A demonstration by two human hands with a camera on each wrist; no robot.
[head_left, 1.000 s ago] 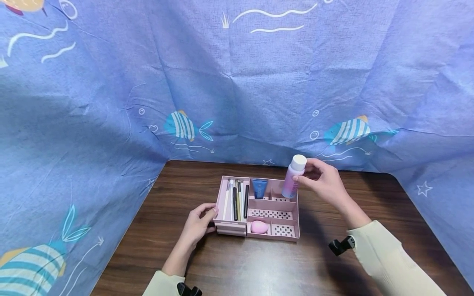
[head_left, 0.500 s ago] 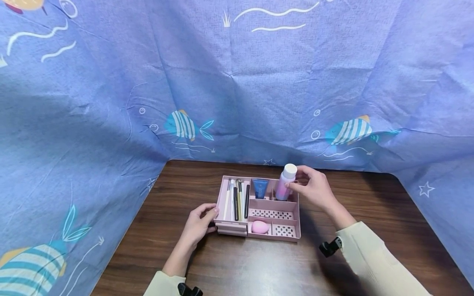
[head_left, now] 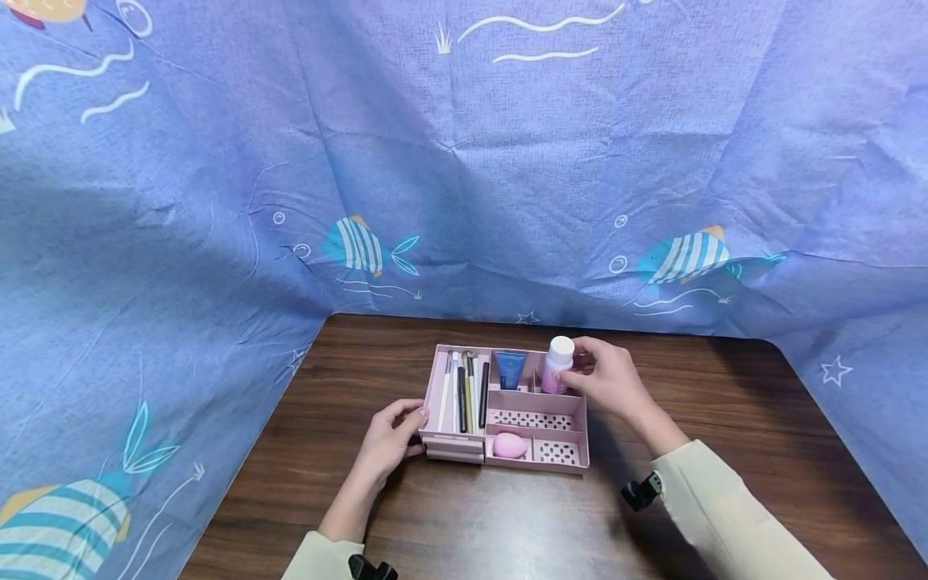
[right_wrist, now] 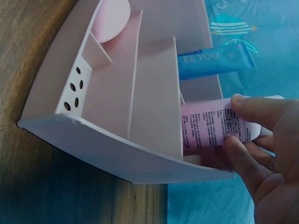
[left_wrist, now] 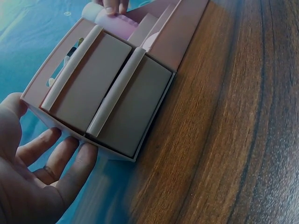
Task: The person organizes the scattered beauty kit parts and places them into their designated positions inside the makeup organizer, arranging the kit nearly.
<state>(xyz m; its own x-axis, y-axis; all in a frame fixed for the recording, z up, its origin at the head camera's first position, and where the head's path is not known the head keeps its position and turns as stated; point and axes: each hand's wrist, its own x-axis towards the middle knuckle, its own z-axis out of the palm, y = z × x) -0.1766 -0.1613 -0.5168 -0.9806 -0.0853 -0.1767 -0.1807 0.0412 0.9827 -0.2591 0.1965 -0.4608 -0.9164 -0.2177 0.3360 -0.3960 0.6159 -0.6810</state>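
A pink makeup organizer (head_left: 536, 405) with two drawers (left_wrist: 88, 77) at its front left stands on the table. My left hand (head_left: 391, 435) holds its left side, thumb at the upper front corner and fingertips against the side wall. My right hand (head_left: 609, 374) grips a pink bottle (right_wrist: 205, 123) with a white cap (head_left: 561, 350), thumb and fingers on either side. The bottle stands in the back right compartment, its lower part hidden behind a divider. Beside it in the back row is a blue tube (head_left: 511, 370).
Several brushes and pencils (head_left: 461, 395) lie in the organizer's left top tray. A pink makeup sponge (head_left: 510, 445) sits in a front compartment. Dark wood tabletop (head_left: 507, 524) surrounds the organizer, and a blue fish-print cloth (head_left: 464, 201) hangs behind and at the sides.
My right hand has moved left and down, lowering the bottle from above the back right compartment into it. The left hand and the organizer have stayed in place.
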